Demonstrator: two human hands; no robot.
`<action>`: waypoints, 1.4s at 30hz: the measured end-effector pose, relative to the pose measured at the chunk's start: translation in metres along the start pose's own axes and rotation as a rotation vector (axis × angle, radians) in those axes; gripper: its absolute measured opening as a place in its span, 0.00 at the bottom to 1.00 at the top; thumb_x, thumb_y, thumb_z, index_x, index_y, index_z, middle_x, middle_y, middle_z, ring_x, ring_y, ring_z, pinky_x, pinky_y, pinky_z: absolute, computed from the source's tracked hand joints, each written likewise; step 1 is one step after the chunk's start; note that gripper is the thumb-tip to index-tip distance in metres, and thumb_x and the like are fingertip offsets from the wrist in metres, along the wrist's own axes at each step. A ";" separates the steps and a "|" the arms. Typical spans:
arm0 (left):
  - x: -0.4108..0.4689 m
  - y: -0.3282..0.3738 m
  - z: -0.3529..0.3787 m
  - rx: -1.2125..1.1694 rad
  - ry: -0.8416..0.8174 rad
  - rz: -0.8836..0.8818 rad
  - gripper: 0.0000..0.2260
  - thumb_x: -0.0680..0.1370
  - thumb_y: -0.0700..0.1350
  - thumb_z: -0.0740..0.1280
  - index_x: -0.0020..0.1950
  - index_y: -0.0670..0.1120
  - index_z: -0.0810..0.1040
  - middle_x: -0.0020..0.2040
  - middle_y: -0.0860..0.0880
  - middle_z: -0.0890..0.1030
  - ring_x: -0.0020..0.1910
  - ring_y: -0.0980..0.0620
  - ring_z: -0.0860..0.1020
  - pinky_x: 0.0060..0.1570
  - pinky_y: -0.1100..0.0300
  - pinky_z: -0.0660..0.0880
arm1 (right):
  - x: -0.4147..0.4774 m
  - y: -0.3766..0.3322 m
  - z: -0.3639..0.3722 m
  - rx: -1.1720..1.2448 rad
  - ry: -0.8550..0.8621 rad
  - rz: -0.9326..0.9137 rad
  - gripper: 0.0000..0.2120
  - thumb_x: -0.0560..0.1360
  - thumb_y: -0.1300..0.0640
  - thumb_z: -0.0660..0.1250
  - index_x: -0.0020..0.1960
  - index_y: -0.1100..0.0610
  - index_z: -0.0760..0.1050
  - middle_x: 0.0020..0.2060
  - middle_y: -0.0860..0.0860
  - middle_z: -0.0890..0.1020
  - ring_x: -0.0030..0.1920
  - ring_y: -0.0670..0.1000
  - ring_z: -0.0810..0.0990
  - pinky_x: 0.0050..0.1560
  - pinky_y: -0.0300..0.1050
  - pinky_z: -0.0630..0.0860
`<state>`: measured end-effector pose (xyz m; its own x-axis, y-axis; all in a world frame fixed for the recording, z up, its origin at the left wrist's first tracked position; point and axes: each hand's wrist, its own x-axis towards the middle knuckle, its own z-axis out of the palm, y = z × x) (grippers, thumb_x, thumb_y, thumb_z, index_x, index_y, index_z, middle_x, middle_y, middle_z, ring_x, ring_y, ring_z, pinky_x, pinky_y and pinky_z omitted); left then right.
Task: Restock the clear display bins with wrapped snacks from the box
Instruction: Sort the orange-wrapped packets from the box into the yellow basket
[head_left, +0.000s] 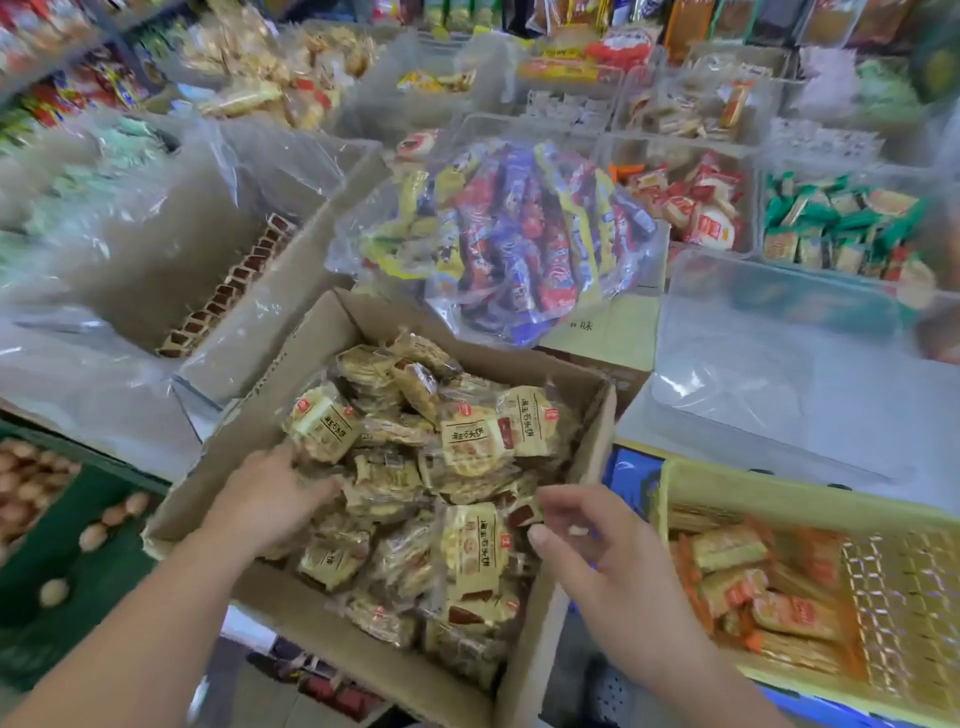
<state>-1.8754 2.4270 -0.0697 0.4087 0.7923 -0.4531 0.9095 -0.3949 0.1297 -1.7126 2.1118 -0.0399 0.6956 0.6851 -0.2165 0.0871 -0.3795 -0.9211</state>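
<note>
Cardboard box (592, 426): open at centre front, with a lined box (311, 244) on its left and a yellow basket (779, 493) on its right.
Snacks (472, 441): pale-yellow wrapped packets with dark-red ends, heaped loose in the cardboard box and filling most of it.
Left hand (270, 499): reaches over the box's left wall into the heap. Its fingertips are hidden under the packets, so I cannot tell whether it grips or only touches.
Right hand (592, 545): at the box's right wall, fingers curled. Thumb and forefinger pinch the dark-red end of one packet (523, 515) on top of the heap.
Hands: apart, one at each side of the box.
Clear bin (779, 322): right of the box, just behind the basket; see-through walls, blurred.
Far bins (753, 208): rows behind, holding red and green wrapped pieces.
Bag (509, 234): clear, stuffed with blue, red and yellow sticks, just behind the box.
Basket contents: orange-edged packets (727, 582) at its left end.
Green crate (78, 519): far left, with brown rounded items on and in it.
</note>
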 end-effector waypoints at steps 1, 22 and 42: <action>0.014 -0.011 -0.001 0.031 -0.056 0.002 0.36 0.74 0.66 0.70 0.75 0.46 0.71 0.67 0.39 0.75 0.63 0.39 0.77 0.56 0.51 0.76 | 0.003 -0.007 0.016 0.023 -0.004 0.045 0.16 0.74 0.39 0.70 0.61 0.38 0.76 0.56 0.33 0.79 0.58 0.34 0.78 0.51 0.27 0.75; 0.077 -0.024 0.025 0.172 -0.571 0.200 0.51 0.71 0.77 0.62 0.84 0.46 0.55 0.82 0.38 0.52 0.78 0.37 0.64 0.73 0.48 0.66 | 0.069 0.016 0.141 -0.014 0.401 0.699 0.52 0.66 0.36 0.75 0.79 0.54 0.53 0.73 0.55 0.65 0.72 0.59 0.66 0.70 0.59 0.69; 0.032 -0.050 0.013 0.068 -0.580 0.636 0.28 0.77 0.59 0.71 0.75 0.64 0.66 0.63 0.53 0.71 0.45 0.56 0.78 0.42 0.63 0.72 | 0.069 0.025 0.155 0.112 0.256 0.779 0.50 0.64 0.24 0.69 0.78 0.32 0.46 0.80 0.50 0.53 0.76 0.62 0.60 0.70 0.64 0.64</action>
<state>-1.9092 2.4663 -0.1021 0.7186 0.0558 -0.6932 0.5069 -0.7245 0.4671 -1.7725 2.2462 -0.1277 0.6693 0.0838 -0.7383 -0.5492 -0.6134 -0.5675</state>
